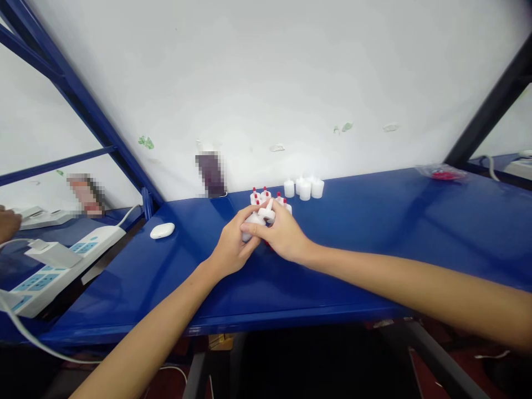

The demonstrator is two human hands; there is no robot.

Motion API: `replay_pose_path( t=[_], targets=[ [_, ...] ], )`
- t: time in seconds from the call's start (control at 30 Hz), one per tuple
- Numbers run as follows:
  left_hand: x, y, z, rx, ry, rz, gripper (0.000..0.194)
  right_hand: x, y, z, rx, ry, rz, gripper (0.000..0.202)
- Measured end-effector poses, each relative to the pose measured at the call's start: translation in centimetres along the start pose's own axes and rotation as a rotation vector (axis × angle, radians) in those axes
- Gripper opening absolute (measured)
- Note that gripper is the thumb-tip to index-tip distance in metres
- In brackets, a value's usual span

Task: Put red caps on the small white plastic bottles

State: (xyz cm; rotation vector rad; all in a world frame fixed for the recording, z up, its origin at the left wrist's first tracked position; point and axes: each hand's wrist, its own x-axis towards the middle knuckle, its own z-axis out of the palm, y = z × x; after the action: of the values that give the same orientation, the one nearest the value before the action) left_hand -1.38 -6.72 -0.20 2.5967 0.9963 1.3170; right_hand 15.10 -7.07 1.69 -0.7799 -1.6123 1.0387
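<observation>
Over the middle of the blue table [349, 277] my two hands meet around a small white plastic bottle. My left hand [230, 245] is closed around the bottle's rounded body [254, 220]. Pinched in my right hand [290, 235] is a white cap with a pointed nozzle [268, 213], at the bottle's top end; whether it is threaded on is hard to see. Just behind my fingers stand several white bottles with red tips [265, 195], partly covered by my hands. Something small and red shows beneath my right hand.
Several plain white bottles [305, 190] stand by the wall. A phone [211, 174] leans there, blurred out. A white oval case [162, 230] lies at left, near a power strip [66, 271] with cables. Another person's hand [9, 224] shows at far left. A clear bag with red pieces [444, 174] lies at right.
</observation>
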Motion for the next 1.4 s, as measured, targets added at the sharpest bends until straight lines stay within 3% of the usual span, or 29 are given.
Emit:
replay_pose_path(
  t=[0.2,0.33,0.43,0.53,0.77,1.1,1.4],
  targets=[
    [0.2,0.1,-0.8,-0.021,0.092,-0.01,0.032,-0.9,-0.7,0.3,-0.225,-0.188,-0.118,0.023],
    [0.4,0.0,-1.0,0.047,0.095,-0.025,0.029,-0.6,-1.5,-2.4,-0.53,-0.28,-0.094,0.03],
    [0.5,-0.3,-1.0,0.103,0.058,-0.036,0.029,-0.2,-1.4,-5.1,-0.882,-0.31,-0.093,0.025],
    [0.5,-0.6,-0.8,0.136,-0.026,-0.029,0.031,-0.1,-0.7,-7.3,-1.04,-0.375,-0.066,0.016],
    [0.2,-0.6,-0.8,0.14,-0.148,-0.036,0.032,-0.9,0.7,-8.5,-1.235,-0.528,-0.121,0.025],
    [0.2,-0.8,-1.1,-0.006,-0.288,0.07,0.041,-1.2,1.3,-7.9,-1.344,-0.551,-0.171,0.024],
    [0.4,-1.2,-1.1,0.027,-0.256,0.119,0.04,-0.7,0.4,-8.0,-1.265,-0.573,-0.079,0.023]
  ],
)
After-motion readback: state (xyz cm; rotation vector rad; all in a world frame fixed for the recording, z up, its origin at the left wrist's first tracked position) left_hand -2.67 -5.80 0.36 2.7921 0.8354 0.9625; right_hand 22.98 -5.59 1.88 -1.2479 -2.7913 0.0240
